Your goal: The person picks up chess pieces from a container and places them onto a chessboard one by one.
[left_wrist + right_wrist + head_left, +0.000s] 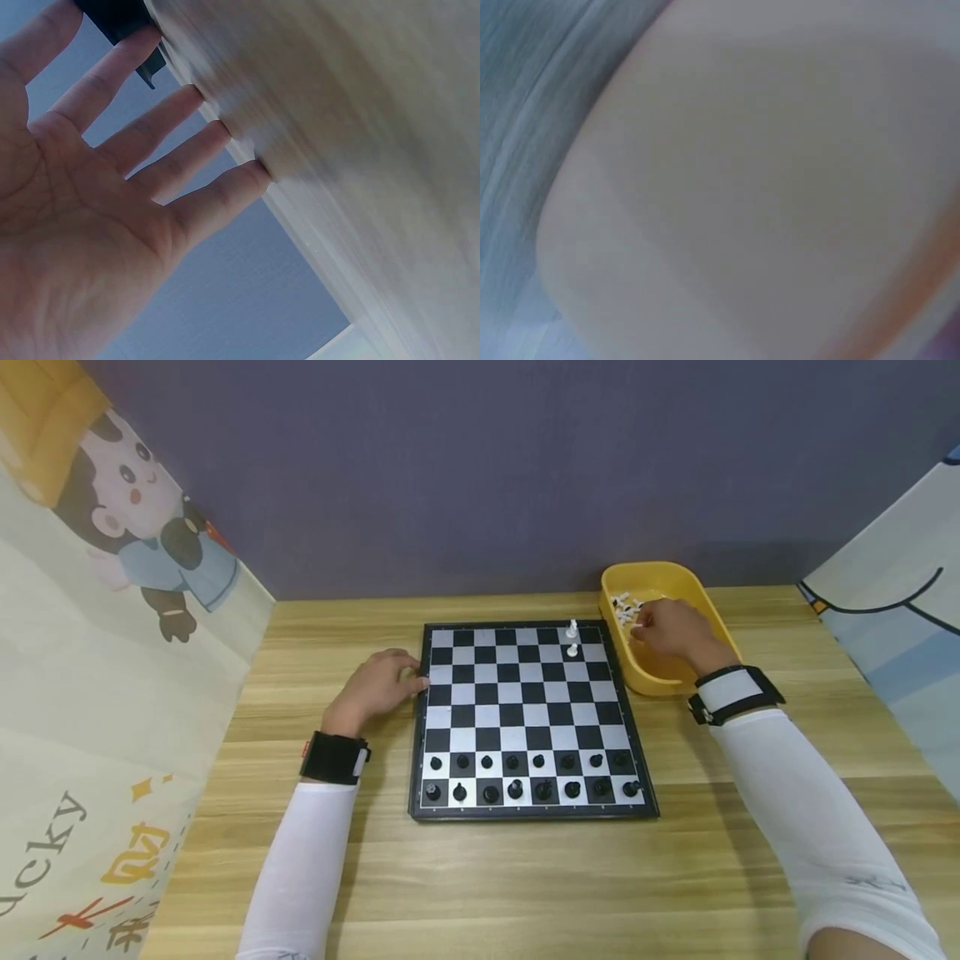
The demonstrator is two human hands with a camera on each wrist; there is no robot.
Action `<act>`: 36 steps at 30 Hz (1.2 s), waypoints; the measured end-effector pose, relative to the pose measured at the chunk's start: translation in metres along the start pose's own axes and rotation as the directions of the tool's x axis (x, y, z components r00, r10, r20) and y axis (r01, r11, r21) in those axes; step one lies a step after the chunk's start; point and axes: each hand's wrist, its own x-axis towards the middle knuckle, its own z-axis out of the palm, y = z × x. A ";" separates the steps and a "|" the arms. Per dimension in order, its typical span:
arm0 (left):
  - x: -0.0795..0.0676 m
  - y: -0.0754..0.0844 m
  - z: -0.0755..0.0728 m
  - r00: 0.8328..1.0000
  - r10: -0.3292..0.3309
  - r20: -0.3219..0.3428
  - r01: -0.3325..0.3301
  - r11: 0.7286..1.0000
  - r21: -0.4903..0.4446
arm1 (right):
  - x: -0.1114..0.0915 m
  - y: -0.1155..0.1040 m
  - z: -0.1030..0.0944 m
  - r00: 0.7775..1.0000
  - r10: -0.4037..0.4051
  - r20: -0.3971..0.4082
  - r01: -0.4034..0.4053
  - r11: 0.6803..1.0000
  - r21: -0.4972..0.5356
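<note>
A magnetic chessboard [510, 693] lies flat on the table. Black chess pieces [515, 788] fill its two near rows, and two white pieces [572, 650] stand by its far edge. My left hand [378, 689] rests at the board's left edge, thumb touching the frame; the left wrist view shows its fingers [210, 199] spread and nearly straight. My right hand [678, 631] reaches into a yellow basket [641, 681], fingertips beside loose white chess pieces [624, 610]. Whether it pinches one is too small to tell. The right wrist view holds only a blurred, pale curved surface.
The wooden table [525, 885] runs up to a dark blue-grey wall panel [450, 477] behind the board. Printed sheets with cartoon figures border it on the left and right. The basket stands against the board's far right corner.
</note>
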 end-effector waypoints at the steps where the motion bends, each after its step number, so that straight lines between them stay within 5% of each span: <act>1: 0.000 0.000 0.000 1.000 -0.002 -0.002 0.002 1.000 -0.002 | -0.001 -0.001 -0.001 1.000 0.003 -0.012 -0.003 1.000 0.004; 21: 0.001 -0.001 -0.001 1.000 -0.016 0.016 0.017 1.000 -0.002 | -0.024 -0.055 -0.028 0.981 -0.016 -0.192 0.029 0.997 0.066; 36: 0.000 0.000 -0.002 1.000 -0.011 0.007 0.011 1.000 -0.004 | -0.029 -0.090 -0.021 0.977 -0.100 -0.190 0.117 0.990 0.080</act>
